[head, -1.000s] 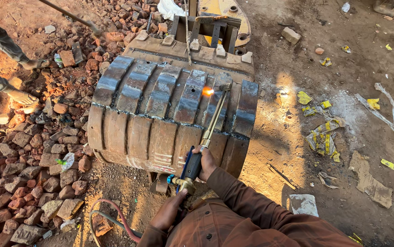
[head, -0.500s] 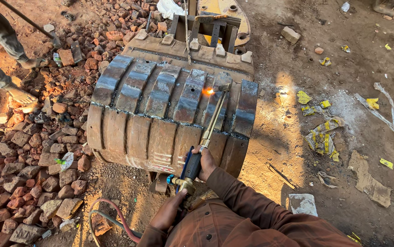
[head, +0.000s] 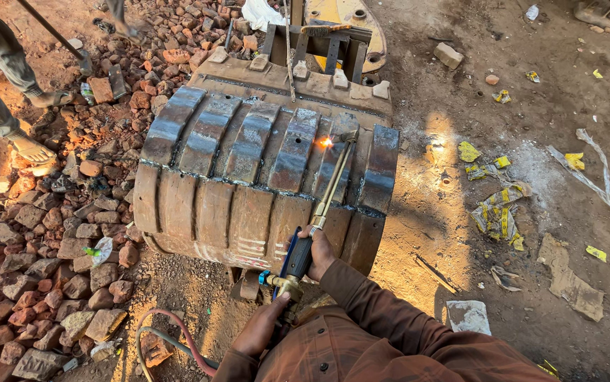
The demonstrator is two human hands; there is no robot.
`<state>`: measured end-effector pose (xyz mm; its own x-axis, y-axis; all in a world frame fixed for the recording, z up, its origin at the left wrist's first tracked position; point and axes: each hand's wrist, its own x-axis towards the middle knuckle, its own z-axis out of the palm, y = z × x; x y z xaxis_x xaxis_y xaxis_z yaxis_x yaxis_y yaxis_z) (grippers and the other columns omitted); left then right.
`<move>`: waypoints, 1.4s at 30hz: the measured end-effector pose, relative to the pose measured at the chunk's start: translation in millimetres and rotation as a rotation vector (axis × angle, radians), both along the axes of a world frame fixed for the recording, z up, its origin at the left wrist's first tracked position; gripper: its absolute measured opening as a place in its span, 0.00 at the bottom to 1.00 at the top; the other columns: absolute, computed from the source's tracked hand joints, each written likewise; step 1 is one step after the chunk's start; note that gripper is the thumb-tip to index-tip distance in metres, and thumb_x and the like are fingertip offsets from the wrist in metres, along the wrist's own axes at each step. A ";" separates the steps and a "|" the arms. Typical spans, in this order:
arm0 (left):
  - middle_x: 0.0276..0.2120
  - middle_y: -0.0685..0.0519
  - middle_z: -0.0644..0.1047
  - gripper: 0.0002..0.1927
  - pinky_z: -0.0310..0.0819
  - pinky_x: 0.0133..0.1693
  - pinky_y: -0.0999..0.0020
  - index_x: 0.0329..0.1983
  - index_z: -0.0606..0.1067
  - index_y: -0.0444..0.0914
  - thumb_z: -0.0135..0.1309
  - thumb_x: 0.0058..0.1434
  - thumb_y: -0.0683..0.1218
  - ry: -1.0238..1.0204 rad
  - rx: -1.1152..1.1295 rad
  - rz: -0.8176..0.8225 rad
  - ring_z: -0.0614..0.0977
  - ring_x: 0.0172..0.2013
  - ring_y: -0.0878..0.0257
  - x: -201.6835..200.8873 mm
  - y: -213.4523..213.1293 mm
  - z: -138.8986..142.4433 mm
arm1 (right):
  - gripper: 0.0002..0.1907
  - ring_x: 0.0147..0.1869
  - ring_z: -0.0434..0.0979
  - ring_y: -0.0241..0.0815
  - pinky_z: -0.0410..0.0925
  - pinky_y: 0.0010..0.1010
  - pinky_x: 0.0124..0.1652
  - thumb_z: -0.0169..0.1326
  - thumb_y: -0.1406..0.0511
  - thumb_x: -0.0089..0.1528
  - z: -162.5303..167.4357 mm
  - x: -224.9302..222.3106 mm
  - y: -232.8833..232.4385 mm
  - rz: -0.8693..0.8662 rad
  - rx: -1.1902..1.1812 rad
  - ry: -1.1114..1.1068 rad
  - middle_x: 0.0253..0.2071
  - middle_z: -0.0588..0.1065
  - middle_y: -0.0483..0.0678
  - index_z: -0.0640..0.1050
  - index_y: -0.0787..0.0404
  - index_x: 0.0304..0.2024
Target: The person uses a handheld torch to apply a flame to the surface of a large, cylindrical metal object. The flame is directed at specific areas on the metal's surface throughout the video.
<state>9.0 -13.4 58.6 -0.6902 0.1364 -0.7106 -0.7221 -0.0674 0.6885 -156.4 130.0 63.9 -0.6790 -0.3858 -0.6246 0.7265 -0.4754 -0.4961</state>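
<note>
far left i see another person's legs and sandalled feet (head: 32,148) on the broken brick rubble (head: 43,233), with a thin rod (head: 54,32) slanting past them. the rubble spreads across the whole left side, a scrap of pale plastic (head: 100,249) lying in it. next comes the excavator bucket (head: 248,177), rusty, lying mouth-down on the dirt, its ribbed wear strips running away from me toward the mounting bracket at the top. a red and a grey hose (head: 170,339) curl on the ground below it and run up to the cutting torch (head: 315,219).

my left hand (head: 262,329) is closed around the brass valve end of the torch, just under the bucket's near edge. my right hand (head: 318,251), a little further up, is wrapped tight on the dark blue handle. from there the brass tubes lie slanting up across the bucket's curved back, between two right-hand strips, and the tip (head: 347,138) sits close to the steel with a bright orange flame spot (head: 325,143) just left of it. the bucket's bulge hides the ground beyond it.

right of the bucket the dirt is sunlit, with a dark rod (head: 436,272) lying flat, a pale stone block (head: 469,315) near my elbow, yellow wrappers (head: 496,212) scattered well apart from the torch, a flat cardboard piece (head: 567,279) and a pale strip of cloth (head: 595,177) further out.
</note>
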 end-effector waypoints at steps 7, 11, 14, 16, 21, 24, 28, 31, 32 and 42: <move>0.24 0.52 0.77 0.37 0.60 0.24 0.71 0.40 0.80 0.32 0.45 0.63 0.71 0.008 0.028 0.016 0.68 0.20 0.68 -2.1 -1.1 -6.5 | 0.18 0.42 0.78 0.49 0.75 0.51 0.43 0.50 0.61 0.55 -2.7 -1.2 0.7 0.037 -0.010 0.026 0.38 0.72 0.53 0.69 0.65 0.44; 0.21 0.53 0.74 0.37 0.58 0.23 0.71 0.37 0.80 0.32 0.44 0.63 0.71 0.012 0.012 0.006 0.67 0.19 0.68 -1.1 -1.9 -11.0 | 0.18 0.42 0.78 0.49 0.75 0.50 0.43 0.50 0.61 0.55 -2.5 -1.6 0.4 0.023 -0.009 0.015 0.37 0.73 0.52 0.69 0.65 0.43; 0.19 0.53 0.70 0.37 0.55 0.21 0.70 0.33 0.78 0.33 0.45 0.64 0.72 0.020 0.007 0.010 0.65 0.17 0.67 -1.3 -1.4 -13.8 | 0.17 0.42 0.78 0.49 0.75 0.51 0.43 0.50 0.62 0.55 -1.4 -1.2 0.9 0.008 -0.007 0.018 0.38 0.73 0.52 0.68 0.63 0.43; 0.19 0.54 0.69 0.37 0.54 0.21 0.69 0.31 0.76 0.34 0.45 0.64 0.72 0.017 -0.003 0.003 0.64 0.16 0.66 -2.3 -1.4 -14.2 | 0.16 0.43 0.78 0.49 0.76 0.51 0.43 0.50 0.62 0.55 -0.6 -1.8 0.9 0.000 -0.015 0.023 0.38 0.73 0.52 0.68 0.62 0.44; 0.22 0.55 0.75 0.36 0.58 0.21 0.71 0.33 0.79 0.34 0.44 0.62 0.72 0.001 0.013 -0.012 0.66 0.18 0.69 -1.5 0.3 -9.3 | 0.16 0.43 0.78 0.50 0.77 0.51 0.44 0.50 0.63 0.55 0.5 -0.8 2.2 -0.014 -0.009 0.013 0.40 0.74 0.53 0.67 0.61 0.44; 0.22 0.55 0.73 0.37 0.59 0.21 0.71 0.35 0.78 0.33 0.44 0.62 0.72 -0.022 -0.002 -0.013 0.66 0.18 0.69 -1.5 1.1 -5.0 | 0.16 0.43 0.78 0.50 0.76 0.51 0.43 0.49 0.64 0.55 1.3 -0.2 3.0 -0.029 0.020 0.016 0.39 0.74 0.53 0.66 0.60 0.44; 0.21 0.55 0.73 0.38 0.58 0.21 0.71 0.35 0.79 0.33 0.44 0.62 0.73 -0.010 -0.012 -0.028 0.65 0.17 0.69 -0.8 0.7 -4.2 | 0.15 0.43 0.78 0.49 0.76 0.51 0.43 0.49 0.63 0.55 1.4 1.3 4.5 -0.022 -0.006 0.046 0.38 0.74 0.53 0.66 0.61 0.42; 0.21 0.55 0.72 0.37 0.57 0.21 0.70 0.35 0.78 0.34 0.43 0.63 0.73 -0.021 -0.025 -0.033 0.65 0.17 0.68 -1.3 -0.3 -8.2 | 0.15 0.43 0.79 0.49 0.77 0.50 0.43 0.49 0.63 0.56 1.9 2.0 4.5 -0.019 -0.005 0.056 0.38 0.74 0.53 0.66 0.62 0.42; 0.20 0.55 0.71 0.38 0.56 0.20 0.70 0.34 0.77 0.34 0.43 0.63 0.73 -0.016 -0.036 -0.048 0.64 0.17 0.68 -2.1 -0.6 -10.0 | 0.14 0.43 0.79 0.49 0.77 0.50 0.43 0.49 0.63 0.56 2.4 2.0 4.7 -0.021 0.006 0.053 0.38 0.74 0.53 0.66 0.61 0.42; 0.19 0.55 0.69 0.36 0.56 0.22 0.68 0.32 0.77 0.34 0.44 0.64 0.73 -0.002 -0.027 -0.026 0.65 0.17 0.67 -1.4 1.0 -19.1 | 0.16 0.39 0.79 0.49 0.77 0.50 0.41 0.50 0.61 0.55 0.9 3.2 7.3 0.000 0.010 0.071 0.34 0.74 0.53 0.69 0.66 0.40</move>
